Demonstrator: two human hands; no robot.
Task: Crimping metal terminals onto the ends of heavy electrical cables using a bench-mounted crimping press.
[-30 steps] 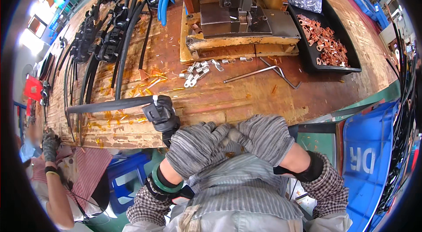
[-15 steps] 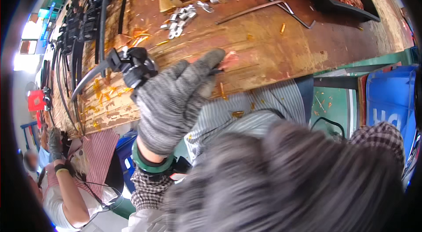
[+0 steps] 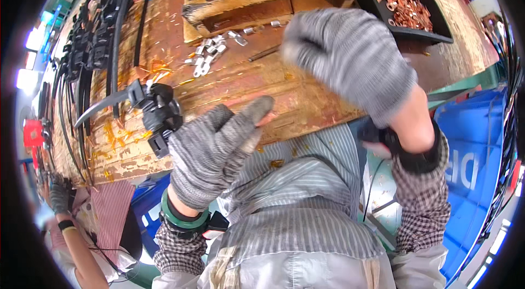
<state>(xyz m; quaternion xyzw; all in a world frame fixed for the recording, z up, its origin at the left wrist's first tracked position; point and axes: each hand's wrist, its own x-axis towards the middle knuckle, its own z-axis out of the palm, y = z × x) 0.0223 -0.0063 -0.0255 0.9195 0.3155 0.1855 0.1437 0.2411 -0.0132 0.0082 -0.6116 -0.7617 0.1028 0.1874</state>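
My left hand [image 3: 210, 157], in a grey knit glove, is closed at the bench's front edge, thumb and fingers together. A small pinkish, copper-coloured bit [image 3: 268, 119] shows at its fingertips; what the palm holds is hidden. Touching the glove's left side is a black plastic fitting [image 3: 161, 108] with a curved grey lever. My right hand [image 3: 355, 59], gloved alike, hovers over the bench with fingers curled and blurred; whether they hold anything cannot be seen. A thin metal rod [image 3: 265, 52] lies beside its fingertips. Several silver cable lugs [image 3: 208, 53] lie between the hands, farther back.
A wooden block frame [image 3: 262, 4] stands at the back. Right of it is a black tray [image 3: 421, 34] of copper pieces. Black cables [image 3: 115, 42] crowd the bench's left side. A blue bin [image 3: 470, 163] stands at right; a co-worker's arm [image 3: 76, 245] shows lower left.
My right hand, a large blurred grey shape close to the camera before, has moved forward over the bench by the rods. My left hand stays beside the black fitting. The view has shifted slightly.
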